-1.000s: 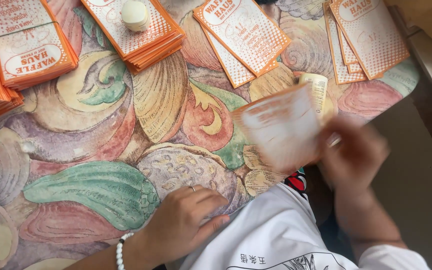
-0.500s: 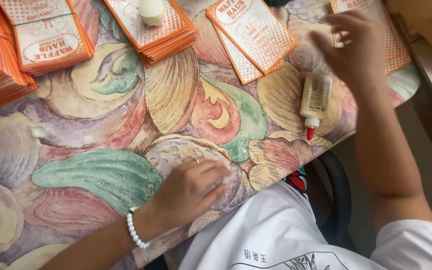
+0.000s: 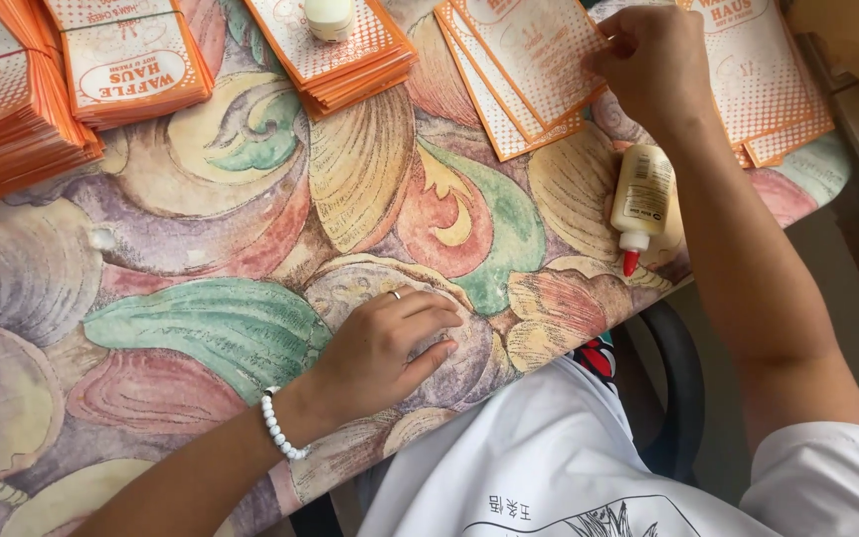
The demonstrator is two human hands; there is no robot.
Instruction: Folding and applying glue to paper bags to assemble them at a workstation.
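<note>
My left hand [image 3: 385, 348] lies flat on the patterned tablecloth [image 3: 251, 259] near the front edge, fingers together, holding nothing; it wears a ring and a white bead bracelet. My right hand [image 3: 648, 65] reaches to the far right and pinches the edge of the top orange-and-white paper bag [image 3: 529, 60] of a small fanned stack. A pale glue bottle [image 3: 641, 204] with a red tip lies on its side just below that hand, tip pointing toward me.
Stacks of flat orange-and-white paper bags line the far side: thick ones at left [image 3: 12, 109], one bearing a small pale container [image 3: 330, 15], more at the right corner [image 3: 768, 89]. A chair edge [image 3: 673, 388] shows below the table.
My right hand, which held a paper bag up near my lap, has gone up to the bag stack at the far right and now pinches a bag there. The left hand stayed put.
</note>
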